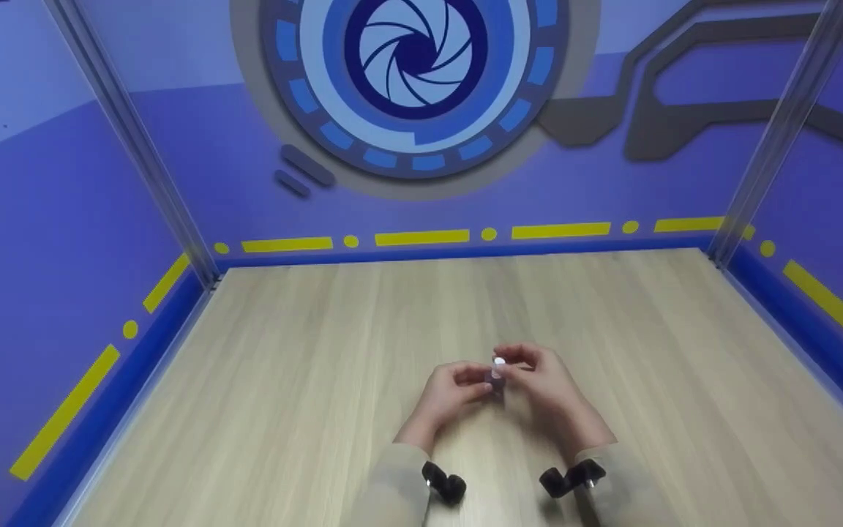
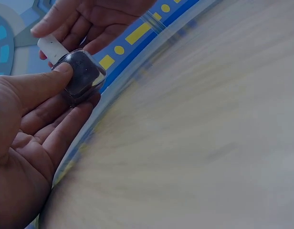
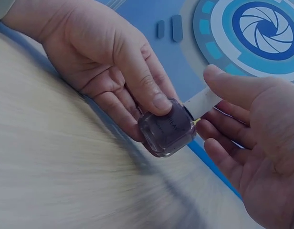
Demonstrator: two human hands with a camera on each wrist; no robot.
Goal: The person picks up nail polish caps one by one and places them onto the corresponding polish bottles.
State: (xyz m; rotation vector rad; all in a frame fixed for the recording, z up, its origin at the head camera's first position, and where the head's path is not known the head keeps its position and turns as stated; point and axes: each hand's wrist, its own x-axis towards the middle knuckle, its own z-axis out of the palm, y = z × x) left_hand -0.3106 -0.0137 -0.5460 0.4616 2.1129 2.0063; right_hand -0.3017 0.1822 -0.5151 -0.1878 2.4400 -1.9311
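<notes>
Pinches dark bottle (image 3: 172,130) in left hand (image 1: 451,393), curls right hand (image 1: 547,379) round white cap (image 3: 202,103); seems midway, with cap meeting bottle and tightness unclear.

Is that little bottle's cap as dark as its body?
No, the cap is white, while the bottle in the left hand is dark.
</notes>
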